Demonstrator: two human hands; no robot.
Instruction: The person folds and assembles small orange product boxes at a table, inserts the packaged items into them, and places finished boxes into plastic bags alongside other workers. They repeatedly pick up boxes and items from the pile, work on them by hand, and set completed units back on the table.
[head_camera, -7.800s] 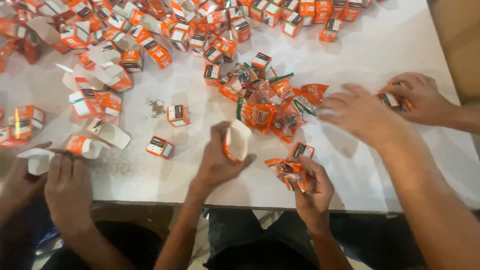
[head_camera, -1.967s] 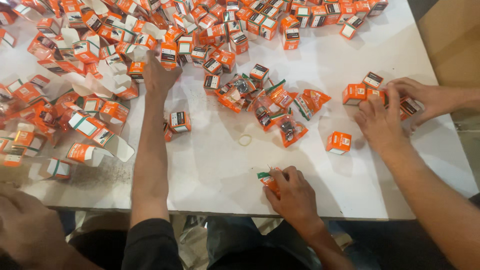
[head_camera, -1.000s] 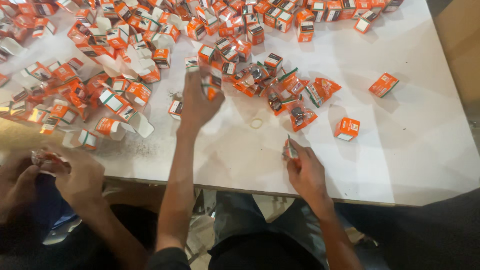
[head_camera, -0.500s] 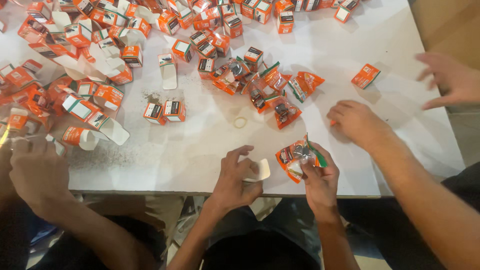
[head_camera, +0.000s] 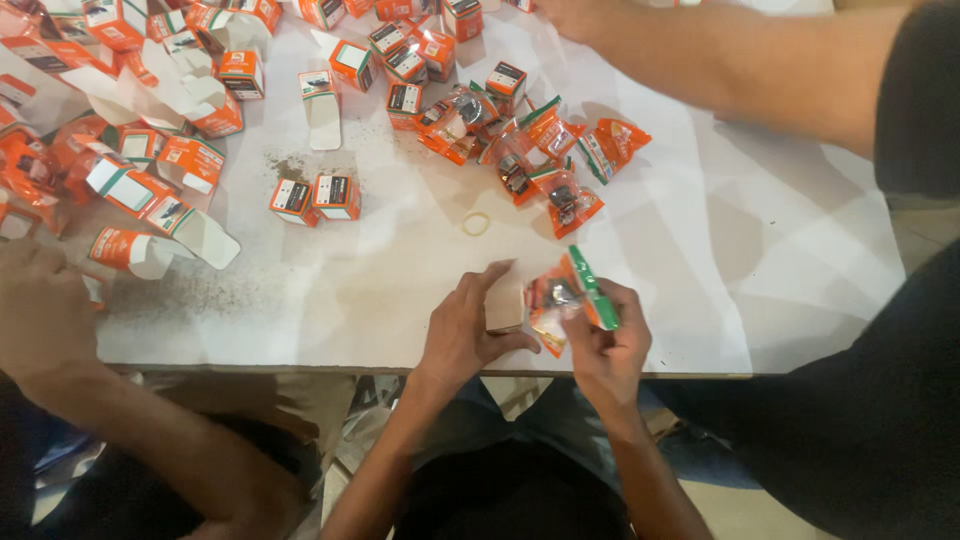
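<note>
- The small box sat in the left hand at the near edge of the table, fingers closed around it; only its pale, plain side showed, and the rest was hidden by the thumb and palm.
- Just beside it, the right hand gripped an orange packet with a green strip along 1 edge, fingers closed on it; something dark sat inside the clear part, too small to make out.
- Box and packet were close together, but whether they touched could not be told.
- Farther up the table lay a yellowish rubber band, flat and apart from the rest.
- Beyond it lay a loose heap of similar orange packets, overlapping, so their count could not be told.
- 2 closed orange-and-white boxes stood side by side to the left, touching.
- A larger spread of boxes and unfolded cartons ran off the top and left edges.
- Another person's hand rested at the left table edge, blurred; what it held was hidden.
- Another person's forearm reached across the top right, its hand cut off by the frame.
</note>
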